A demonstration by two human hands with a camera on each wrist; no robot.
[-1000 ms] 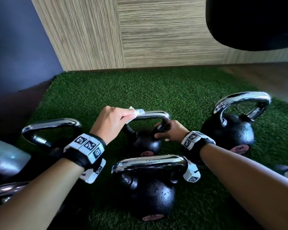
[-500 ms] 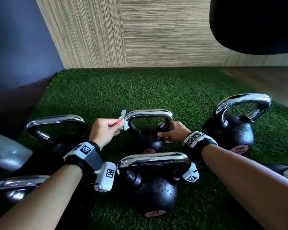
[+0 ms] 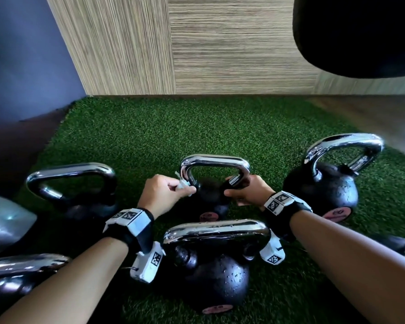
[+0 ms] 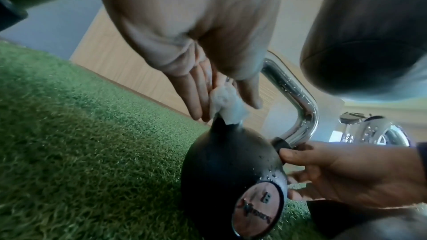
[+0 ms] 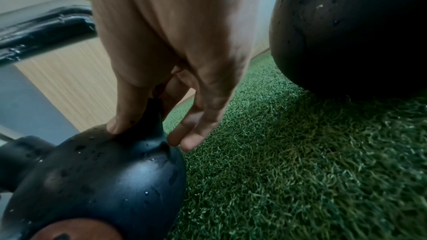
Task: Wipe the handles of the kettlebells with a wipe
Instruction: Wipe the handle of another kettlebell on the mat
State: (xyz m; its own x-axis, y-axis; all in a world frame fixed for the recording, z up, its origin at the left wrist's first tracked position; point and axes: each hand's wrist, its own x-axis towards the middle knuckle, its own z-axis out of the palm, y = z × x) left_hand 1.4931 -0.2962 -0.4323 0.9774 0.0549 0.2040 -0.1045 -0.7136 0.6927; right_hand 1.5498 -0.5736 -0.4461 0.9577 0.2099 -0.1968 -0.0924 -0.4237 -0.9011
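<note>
Head view: green turf [image 3: 197,136] carries several black kettlebells with chrome handles. On the middle kettlebell [image 3: 208,192], the right hand [image 3: 246,192] clamps the handle's right leg at its base. The left hand [image 3: 160,195] pinches a small white wipe [image 3: 181,184] against the left leg of the handle [image 3: 214,160], low down. The wad is tiny, so bare fingers could likely smear the chrome, or it may slip out. Only the left wrist view shows the wipe [image 4: 227,105] bunched between thumb and fingers where handle meets ball.
</note>
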